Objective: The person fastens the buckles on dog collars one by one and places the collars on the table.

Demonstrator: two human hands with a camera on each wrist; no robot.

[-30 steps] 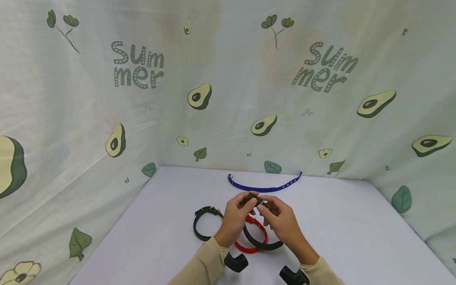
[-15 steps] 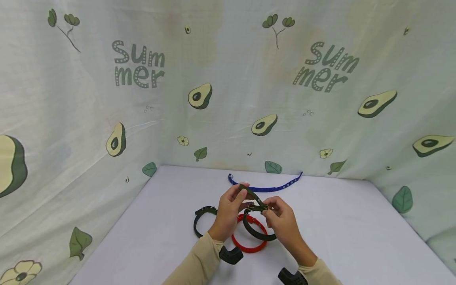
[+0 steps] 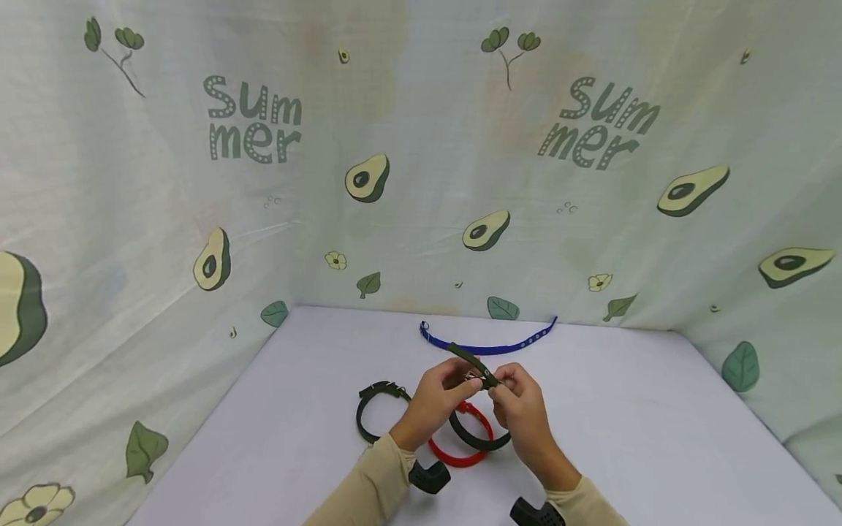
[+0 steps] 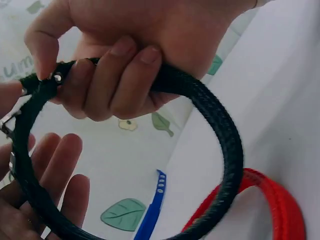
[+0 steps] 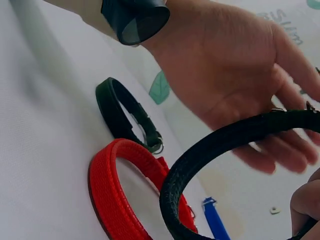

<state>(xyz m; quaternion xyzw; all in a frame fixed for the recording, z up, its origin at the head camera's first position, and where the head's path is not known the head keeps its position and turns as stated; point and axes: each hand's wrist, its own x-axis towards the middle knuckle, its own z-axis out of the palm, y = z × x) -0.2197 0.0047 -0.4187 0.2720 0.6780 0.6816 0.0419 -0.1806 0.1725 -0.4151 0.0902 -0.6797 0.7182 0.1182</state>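
- Above a white table, at the clock's centre, hangs a dark collar.
- The right hand curls fingers round it; the left hand pinches it near a buckle.
- A red collar lies at 7 o'clock, a blue collar at 12, another dark-toned band near 9.

The place was a small work area, enclosed by a pale hanging sheet at the back and on both sides, like a curtained booth. On this sheet were printed avocados, leaves and the word "summer". Between the sides was a white tabletop. Whether it was in a home or a lab could not be told.
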